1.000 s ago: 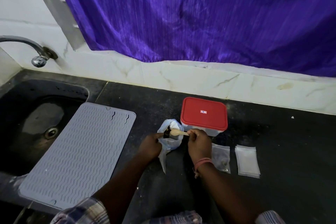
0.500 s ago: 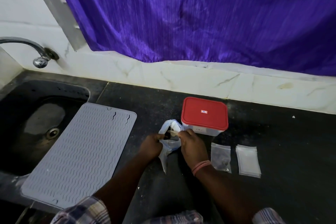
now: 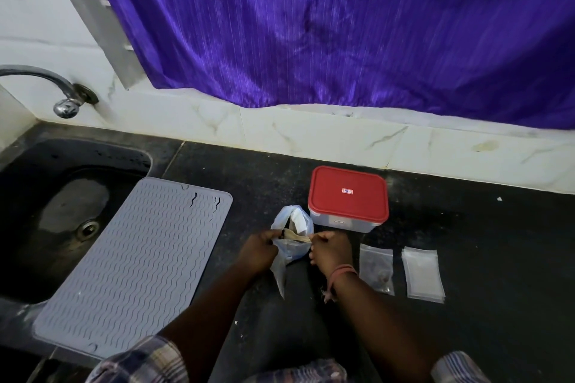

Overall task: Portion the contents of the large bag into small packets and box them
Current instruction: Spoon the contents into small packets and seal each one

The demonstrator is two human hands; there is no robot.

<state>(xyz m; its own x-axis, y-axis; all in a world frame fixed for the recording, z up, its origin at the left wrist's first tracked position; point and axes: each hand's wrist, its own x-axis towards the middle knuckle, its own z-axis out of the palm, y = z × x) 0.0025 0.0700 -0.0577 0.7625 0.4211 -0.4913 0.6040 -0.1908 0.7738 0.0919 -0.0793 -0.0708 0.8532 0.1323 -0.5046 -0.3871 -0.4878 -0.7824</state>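
A pale blue plastic bag [image 3: 294, 228] stands open on the black counter, just left of a clear box with a red lid [image 3: 348, 196]. My left hand [image 3: 259, 249] grips the bag's near left rim. My right hand [image 3: 329, 250] pinches the handle of a small wooden spoon [image 3: 297, 237], whose bowl lies over the bag's mouth with dark contents around it. To the right lie a small clear packet [image 3: 376, 267] holding some dark bits and a stack of small clear packets [image 3: 423, 272] with nothing visible inside.
A grey ribbed mat [image 3: 133, 261] lies left of the bag, overlapping the edge of a dark sink [image 3: 56, 205] with a tap [image 3: 67, 104] above it. A purple curtain [image 3: 342, 28] hangs over the white tiled back edge.
The spoon dipped deep into the bag half a second ago and has now come back up to the bag's mouth. My left hand kept its grip on the rim.
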